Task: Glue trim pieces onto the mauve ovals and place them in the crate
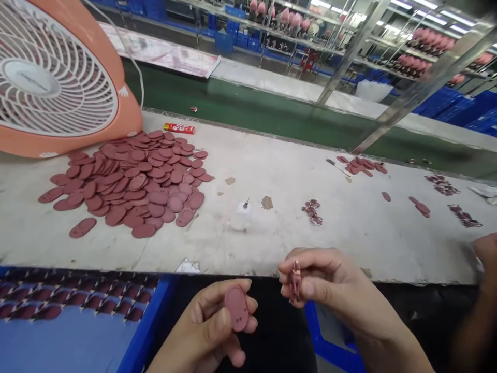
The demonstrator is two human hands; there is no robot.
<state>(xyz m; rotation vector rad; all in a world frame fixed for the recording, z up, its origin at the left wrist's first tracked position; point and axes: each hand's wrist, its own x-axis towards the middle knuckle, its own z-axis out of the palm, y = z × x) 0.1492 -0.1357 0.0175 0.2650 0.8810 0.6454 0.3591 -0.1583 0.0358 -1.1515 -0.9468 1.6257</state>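
Observation:
My left hand (205,326) pinches a flat maroon oval piece (236,309) with two small holes, holding it up between thumb and fingers. My right hand (324,280) holds a small pink-and-maroon part (295,282) between thumb and fingertips; its exact shape is partly hidden by my fingers. Beyond my hands, a large heap of matching oval pieces (134,181) lies on a pale worktable (264,243). Smaller clusters of maroon parts (311,212) lie to the right on the same table.
A peach-coloured fan (58,77) stands at the table's far left. A blue-rimmed tray (73,321) of lined-up maroon pieces sits at lower left. Another person's hand (485,248) enters at the right edge. A green belt (248,109) and metal posts lie beyond.

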